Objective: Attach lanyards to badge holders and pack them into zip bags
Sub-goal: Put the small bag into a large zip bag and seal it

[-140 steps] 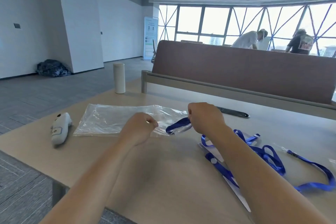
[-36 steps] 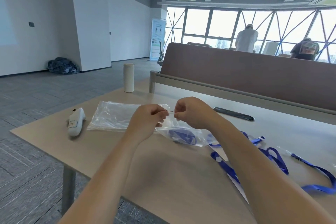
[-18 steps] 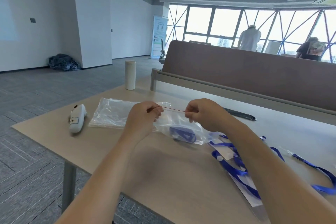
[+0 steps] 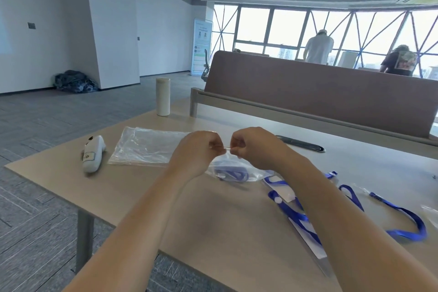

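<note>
My left hand (image 4: 198, 150) and my right hand (image 4: 254, 147) both pinch the top strip of a clear zip bag (image 4: 233, 173), close together above the wooden table (image 4: 213, 216). Inside the bag lies a folded blue lanyard with a badge holder (image 4: 231, 171). The bag's bottom rests on the table. More blue lanyards (image 4: 407, 216) and clear badge holders (image 4: 308, 234) lie loose to the right, partly under my right forearm. A stack of empty zip bags (image 4: 144, 147) lies flat to the left.
A white handheld device (image 4: 93, 157) lies near the table's left edge. A white bottle (image 4: 162, 97) stands at the far corner. A black pen-like object (image 4: 299, 142) rests before the brown partition (image 4: 320, 95). Two people stand at the windows behind it.
The lanyard and holder went into the zip bag. My hands lifted the bag's top edge, spread along its strip, and have now come close together again.
</note>
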The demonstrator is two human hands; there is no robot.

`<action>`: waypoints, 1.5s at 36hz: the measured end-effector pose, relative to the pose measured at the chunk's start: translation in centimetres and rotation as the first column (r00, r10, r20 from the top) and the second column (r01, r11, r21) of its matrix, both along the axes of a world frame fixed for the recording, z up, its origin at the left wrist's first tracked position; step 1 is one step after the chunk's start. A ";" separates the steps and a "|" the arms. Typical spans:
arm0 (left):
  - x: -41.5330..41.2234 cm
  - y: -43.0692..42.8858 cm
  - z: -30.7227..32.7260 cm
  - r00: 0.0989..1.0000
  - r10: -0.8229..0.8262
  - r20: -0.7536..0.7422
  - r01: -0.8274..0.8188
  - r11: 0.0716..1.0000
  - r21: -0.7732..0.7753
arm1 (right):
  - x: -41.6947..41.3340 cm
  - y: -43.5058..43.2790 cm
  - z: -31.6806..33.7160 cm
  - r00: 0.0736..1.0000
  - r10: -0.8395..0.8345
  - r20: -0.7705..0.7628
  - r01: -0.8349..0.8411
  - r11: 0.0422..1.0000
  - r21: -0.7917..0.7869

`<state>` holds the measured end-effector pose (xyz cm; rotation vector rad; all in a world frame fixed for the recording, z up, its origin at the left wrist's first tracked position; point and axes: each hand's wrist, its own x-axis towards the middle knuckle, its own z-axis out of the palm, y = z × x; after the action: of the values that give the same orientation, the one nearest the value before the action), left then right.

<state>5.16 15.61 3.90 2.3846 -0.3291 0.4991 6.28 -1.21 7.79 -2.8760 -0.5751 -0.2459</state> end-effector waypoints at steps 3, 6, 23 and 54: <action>0.2 0.2 -0.2 1.000 0.013 -0.008 -0.013 0.999 -0.051 | 0.0 -1.2 0.0 0.999 -0.030 -0.017 0.031 0.999 0.044; 0.4 0.4 -0.6 1.000 0.003 -0.025 -0.006 0.996 -0.093 | 0.0 -2.8 -0.1 0.997 -0.059 -0.056 0.065 0.993 0.096; -0.5 1.6 -0.8 0.994 0.055 -0.097 -0.061 0.997 -0.054 | -1.9 -6.9 -0.6 0.984 -0.171 -0.045 0.177 0.951 0.254; -0.6 1.5 -0.4 0.973 -0.129 -0.191 -0.110 0.471 -0.875 | -2.7 -4.7 0.0 0.979 -0.131 -0.155 0.200 0.487 0.850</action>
<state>4.54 17.09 3.51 1.3568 0.0542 0.2592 3.57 -5.93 7.74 -1.9032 -0.0693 -0.3392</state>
